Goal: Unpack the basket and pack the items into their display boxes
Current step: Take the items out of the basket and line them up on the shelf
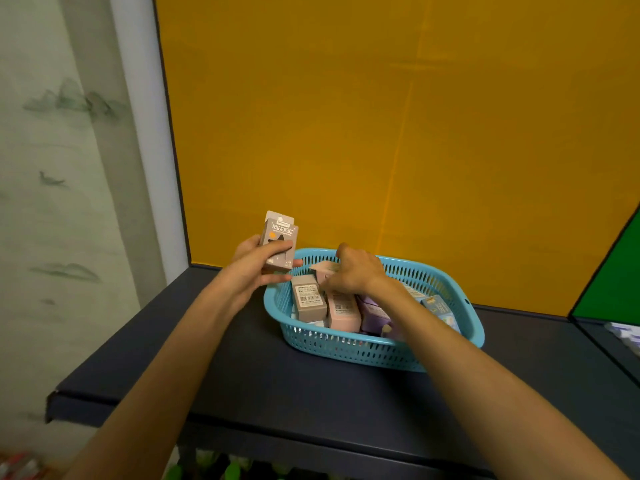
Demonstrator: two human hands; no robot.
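Left hand point(258, 263) grip around grey box point(280, 244)

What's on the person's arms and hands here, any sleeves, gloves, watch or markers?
Both forearms are bare as far as the frame shows: no sleeves in view. The left hand and right hand are bare too: no gloves, rings, watch, wristband or tracking markers visible. Upper arms are out of frame.

Right hand's point(353, 271) fingertips hidden among basket point(346, 348) boxes, box print blurred, right-edge items point(627, 336) cut off
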